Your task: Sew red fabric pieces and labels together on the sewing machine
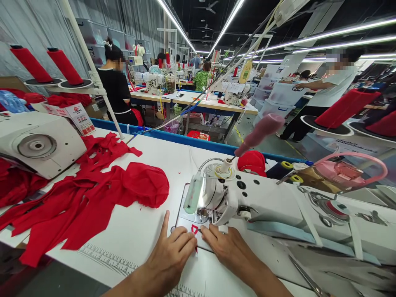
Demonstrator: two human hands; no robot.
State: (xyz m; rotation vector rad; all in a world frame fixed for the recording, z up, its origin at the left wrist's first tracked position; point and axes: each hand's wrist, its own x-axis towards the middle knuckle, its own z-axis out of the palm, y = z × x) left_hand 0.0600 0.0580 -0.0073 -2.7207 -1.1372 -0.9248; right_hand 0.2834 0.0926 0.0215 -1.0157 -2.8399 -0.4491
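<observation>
The big white table (136,231) fills the near part of the scene. A white sewing machine (266,198) lies across its right side, with its needle end pointing left.

A big pile of red cloth (93,198) is spread over the left of the table. It is well apart from the hands, and a strip of bare white table lies between them.

Another white machine (40,144) sits at the far left, with part of the red pile beside it.

Both hands are at the near edge, just in front of the needle end. The left hand (173,255) lies palm down. Its thumb points away and its bent fingers press down at the right. The right hand (227,247) also lies flat and open, with its fingers pointing left. Neither hand is closed around anything.

The small red piece (194,229) lies between the two hands, on the metal plate (185,216) just near of the needle. The fingertips of both hands touch it or are just beside it. A thin red bit runs toward the near side in the gap between the hands.

There is open table left of the left hand, where ruler marks (105,258) are printed. On the right the machine body closes in, and scissors (306,278) lie near the front edge.
</observation>
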